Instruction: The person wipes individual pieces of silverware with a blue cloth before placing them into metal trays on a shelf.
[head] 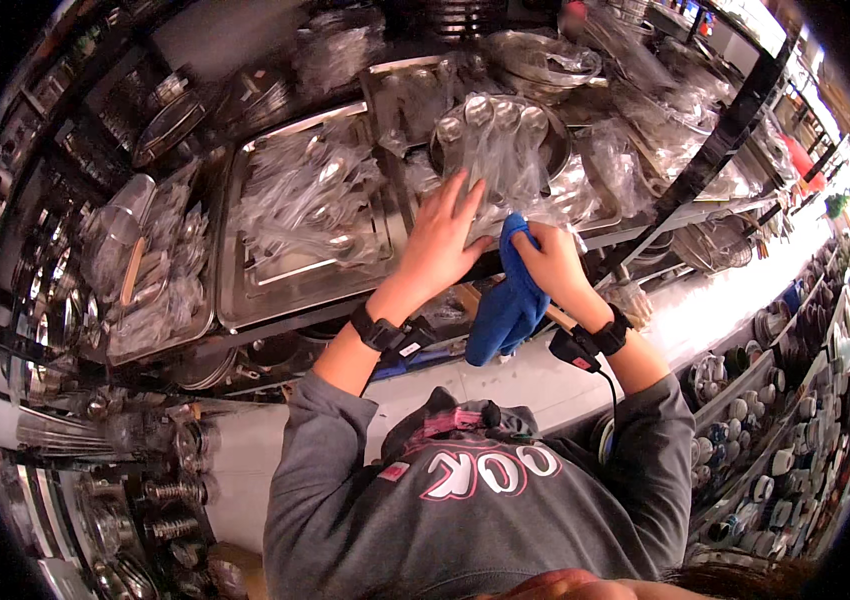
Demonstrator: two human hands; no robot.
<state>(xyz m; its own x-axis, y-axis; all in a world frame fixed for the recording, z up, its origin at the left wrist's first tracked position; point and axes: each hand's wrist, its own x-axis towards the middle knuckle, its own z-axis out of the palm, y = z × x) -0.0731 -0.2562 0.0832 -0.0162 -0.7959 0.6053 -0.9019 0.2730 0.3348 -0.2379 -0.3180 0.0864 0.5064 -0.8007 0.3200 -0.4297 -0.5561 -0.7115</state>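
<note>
My right hand grips a blue cloth, which hangs below the shelf's front edge. With fingers spread, my left hand lies palm down at the near end of several plastic-wrapped metal spoons. Its fingertips seem to touch the clear wrapping; whether they press on it I cannot tell. The spoons rest with their bowls pointing away from me, over a round dark metal pan. Left of my left hand, a rectangular steel tray holds a heap of bagged spoons and other utensils.
Farther left, another tray carries wrapped utensils and a clear cup. A dark shelf post slants up on the right. Steel bowls stand at the back. Wire strainers sit lower right. Shelves of round wares line the aisle's other side.
</note>
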